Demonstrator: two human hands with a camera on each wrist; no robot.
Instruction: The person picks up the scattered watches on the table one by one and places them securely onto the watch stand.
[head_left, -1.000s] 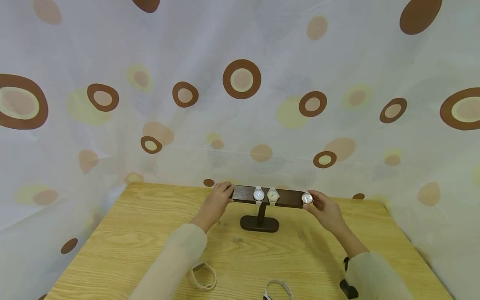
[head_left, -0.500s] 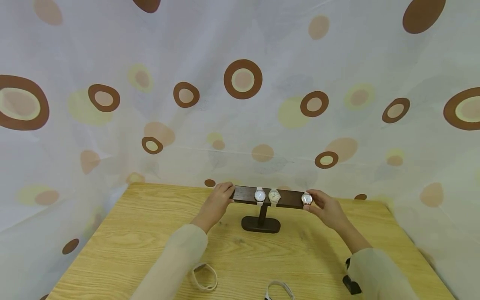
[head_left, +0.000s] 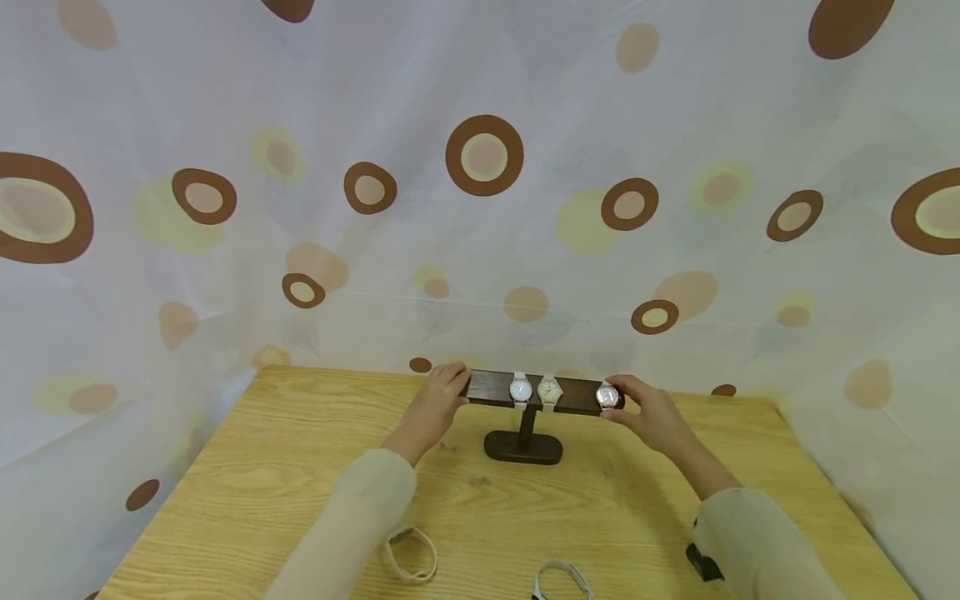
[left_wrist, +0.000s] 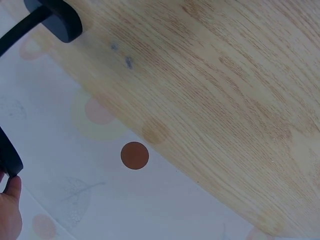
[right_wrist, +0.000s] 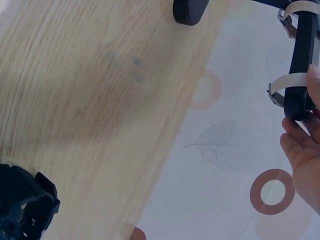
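A dark brown T-bar watch stand (head_left: pixel 491 387) stands near the far edge of the table. My left hand (head_left: pixel 433 407) holds the bar's left end; the left wrist view catches only part of that hand (left_wrist: pixel 11 212) at its border. Two pale-strapped watches, one white-faced (head_left: pixel 521 390) and one cream-faced (head_left: pixel 549 392), sit around the bar's middle. Toward the right end is a third watch (head_left: pixel 607 396), pinched between thumb and fingers of my right hand (head_left: pixel 654 418). In the right wrist view its light strap (right_wrist: pixel 291 81) loops around the bar, with the buckle hanging beneath.
A beige band (head_left: pixel 411 575) lies on the wooden table (head_left: pixel 247 500) by my left sleeve, and a white-and-black one (head_left: pixel 558 567) at the front. A black watch (right_wrist: pixel 30 200) rests near my right forearm. Patterned cloth (head_left: pixel 487 250) hangs behind the table.
The third watch has slid slightly left along the bar with my right hand, exposing the bar's right end. My left hand keeps its hold on the left end.
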